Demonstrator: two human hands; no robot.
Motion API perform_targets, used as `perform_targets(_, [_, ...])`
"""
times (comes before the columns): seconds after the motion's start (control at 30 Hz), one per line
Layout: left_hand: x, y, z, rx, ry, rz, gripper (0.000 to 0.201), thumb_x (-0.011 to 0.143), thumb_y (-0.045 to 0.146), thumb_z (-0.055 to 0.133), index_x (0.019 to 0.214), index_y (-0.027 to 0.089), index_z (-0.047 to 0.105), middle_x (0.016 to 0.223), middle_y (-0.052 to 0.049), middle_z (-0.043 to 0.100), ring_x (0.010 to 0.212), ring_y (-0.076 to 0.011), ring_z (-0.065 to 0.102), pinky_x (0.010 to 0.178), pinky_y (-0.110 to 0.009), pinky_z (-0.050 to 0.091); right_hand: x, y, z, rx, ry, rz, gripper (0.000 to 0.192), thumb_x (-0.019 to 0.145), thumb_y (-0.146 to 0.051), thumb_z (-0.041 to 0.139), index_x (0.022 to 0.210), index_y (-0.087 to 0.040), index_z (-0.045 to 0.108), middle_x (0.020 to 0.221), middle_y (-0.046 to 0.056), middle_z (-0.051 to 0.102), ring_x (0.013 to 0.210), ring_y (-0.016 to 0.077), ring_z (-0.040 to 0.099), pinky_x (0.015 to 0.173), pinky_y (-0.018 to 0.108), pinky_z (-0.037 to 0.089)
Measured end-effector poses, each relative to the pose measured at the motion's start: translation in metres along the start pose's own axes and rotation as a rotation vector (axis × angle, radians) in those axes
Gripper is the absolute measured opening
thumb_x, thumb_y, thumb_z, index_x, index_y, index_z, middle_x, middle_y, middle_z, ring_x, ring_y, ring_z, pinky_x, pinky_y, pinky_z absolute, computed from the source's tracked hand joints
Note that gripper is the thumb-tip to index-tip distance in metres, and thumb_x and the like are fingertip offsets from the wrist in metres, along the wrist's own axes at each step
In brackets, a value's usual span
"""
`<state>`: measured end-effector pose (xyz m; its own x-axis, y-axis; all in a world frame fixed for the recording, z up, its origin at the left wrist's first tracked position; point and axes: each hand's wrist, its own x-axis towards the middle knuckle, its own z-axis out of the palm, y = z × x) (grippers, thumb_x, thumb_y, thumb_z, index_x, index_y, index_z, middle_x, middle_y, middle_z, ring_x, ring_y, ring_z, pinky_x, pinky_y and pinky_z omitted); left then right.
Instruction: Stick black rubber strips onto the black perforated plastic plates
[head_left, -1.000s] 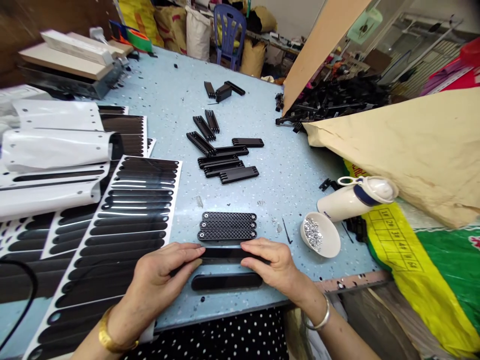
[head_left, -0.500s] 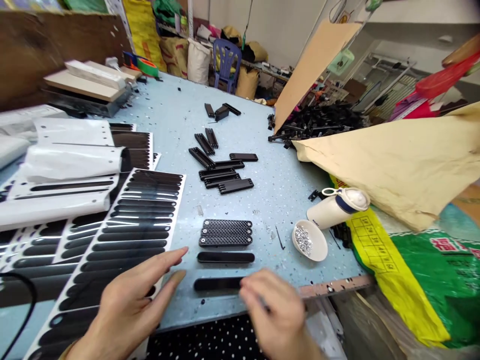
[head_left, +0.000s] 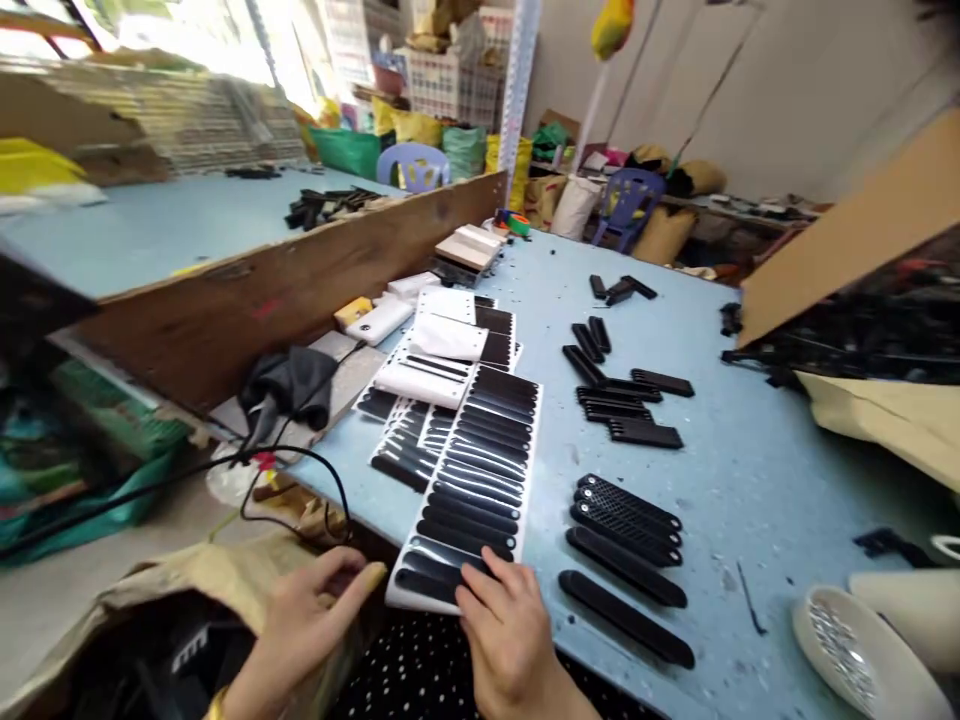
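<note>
My right hand [head_left: 506, 620] lies on the near right edge of a white-backed sheet of long black stickers [head_left: 480, 470], its fingers slightly spread and touching the stickers. To the left of the sheet's lower corner is my left hand [head_left: 322, 610]; its thumb stands apart from bent fingers, and I see nothing held. It hovers over an open sack [head_left: 247, 560] containing dark pieces. Right of the sheet, two long black bars [head_left: 626, 618] lie side by side. Just beyond them sits a group of black textured pieces [head_left: 628, 520] with silvery screws at their ends.
Several black slotted pieces [head_left: 630, 405] lie farther back on the blue table [head_left: 547, 300]. A white bowl [head_left: 814, 630] of small silvery parts stands at right, beside a pale bottle [head_left: 911, 610]. A wooden board [head_left: 300, 270] borders the left side, and a black cable [head_left: 187, 465] hangs there.
The view has swung left. My right hand has left the nearest black bar and moved onto the sticker sheet. My left hand has shifted off the sheet to over the sack.
</note>
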<state>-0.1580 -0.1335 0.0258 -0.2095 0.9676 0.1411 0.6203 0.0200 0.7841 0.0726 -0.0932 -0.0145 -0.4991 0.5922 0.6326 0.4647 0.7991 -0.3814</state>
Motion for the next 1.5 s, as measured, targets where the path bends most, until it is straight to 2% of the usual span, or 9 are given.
perform_targets(0.13, [-0.014, 0.010, 0.024, -0.734, -0.310, -0.432, 0.022, 0.080, 0.035, 0.068, 0.092, 0.017, 0.074, 0.082, -0.006, 0.076, 0.077, -0.0211, 0.071, 0.071, -0.027, 0.055, -0.008, -0.009, -0.016, 0.097, -0.048, 0.001, 0.021, 0.078, -0.015, 0.055, 0.096, -0.014, 0.066, 0.103, 0.016, 0.071, 0.103, 0.0378, 0.061, 0.074, 0.049, 0.050])
perform_targets(0.27, [-0.018, 0.016, 0.043, -1.120, -0.349, -0.622, 0.022, 0.069, 0.028, 0.078, 0.086, 0.013, 0.075, 0.076, -0.007, 0.074, 0.069, -0.0168, 0.064, 0.067, -0.025, 0.050, 0.005, -0.014, -0.020, 0.177, -0.030, 0.153, 0.013, 0.079, -0.015, 0.061, 0.090, -0.018, 0.066, 0.094, 0.012, 0.070, 0.096, 0.0321, 0.063, 0.080, 0.049, 0.051])
perform_targets(0.4, [-0.016, 0.018, 0.049, -1.167, -0.345, -0.630, 0.019, 0.069, 0.025, 0.079, 0.082, 0.012, 0.075, 0.070, -0.005, 0.071, 0.059, -0.0115, 0.056, 0.058, -0.021, 0.043, 0.018, -0.013, -0.007, 0.209, -0.082, 0.217, 0.026, 0.079, -0.014, 0.063, 0.105, -0.016, 0.066, 0.104, 0.013, 0.070, 0.104, 0.0323, 0.061, 0.087, 0.052, 0.051])
perform_targets(0.6, [-0.006, 0.026, 0.056, -1.039, -0.301, -0.542, 0.015, 0.070, 0.025, 0.077, 0.072, 0.010, 0.073, 0.061, -0.002, 0.065, 0.055, -0.0096, 0.048, 0.053, -0.020, 0.036, 0.025, -0.007, 0.002, 0.479, -0.041, 0.437, 0.024, 0.074, -0.012, 0.069, 0.096, -0.019, 0.074, 0.098, 0.009, 0.073, 0.101, 0.0284, 0.064, 0.089, 0.046, 0.053])
perform_targets(0.97, [-0.008, 0.027, 0.057, -1.228, -0.355, -0.646, 0.020, 0.070, 0.024, 0.079, 0.086, 0.012, 0.076, 0.074, -0.007, 0.073, 0.065, -0.0139, 0.060, 0.064, -0.023, 0.046, 0.024, 0.003, -0.003, 0.780, 0.048, 0.709, 0.018, 0.085, -0.021, 0.061, 0.095, -0.021, 0.076, 0.099, 0.010, 0.075, 0.096, 0.0243, 0.069, 0.087, 0.039, 0.055])
perform_targets(1.13, [-0.010, 0.017, 0.055, -1.087, -0.294, -0.660, 0.024, 0.071, 0.029, 0.080, 0.088, 0.013, 0.074, 0.075, -0.007, 0.074, 0.067, -0.0161, 0.065, 0.063, -0.023, 0.048, 0.040, 0.012, -0.020, 0.996, 0.217, 1.005, 0.017, 0.083, -0.032, 0.069, 0.091, -0.016, 0.070, 0.082, 0.009, 0.075, 0.071, 0.0188, 0.070, 0.066, 0.030, 0.058])
perform_targets(1.33, [-0.001, 0.005, 0.054, -0.665, -0.134, -0.528, 0.045, 0.066, 0.041, 0.079, 0.101, 0.015, 0.069, 0.062, -0.001, 0.069, 0.059, -0.0174, 0.065, 0.055, -0.022, 0.050, 0.066, 0.033, -0.091, 0.965, 0.597, 0.982, 0.020, 0.075, -0.026, 0.078, 0.092, -0.018, 0.072, 0.075, 0.003, 0.072, 0.061, 0.0147, 0.068, 0.059, 0.027, 0.058])
perform_targets(1.4, [0.000, 0.005, 0.047, -0.342, 0.013, -0.373, 0.051, 0.064, 0.043, 0.079, 0.107, 0.016, 0.068, 0.057, 0.002, 0.065, 0.050, -0.0144, 0.060, 0.047, -0.020, 0.047, 0.058, 0.034, -0.105, 0.834, 0.549, 0.916, 0.021, 0.075, -0.023, 0.077, 0.096, -0.021, 0.073, 0.075, 0.002, 0.071, 0.053, 0.0131, 0.065, 0.052, 0.025, 0.056])
perform_targets(1.5, [-0.003, 0.016, 0.036, 0.026, 0.193, -0.081, 0.045, 0.064, 0.042, 0.079, 0.103, 0.019, 0.070, 0.058, 0.004, 0.063, 0.043, -0.0108, 0.056, 0.044, -0.017, 0.046, 0.032, 0.028, -0.108, 0.520, 0.245, 0.663, 0.028, 0.077, -0.017, 0.074, 0.104, -0.025, 0.073, 0.086, 0.005, 0.073, 0.065, 0.0174, 0.069, 0.061, 0.030, 0.059])
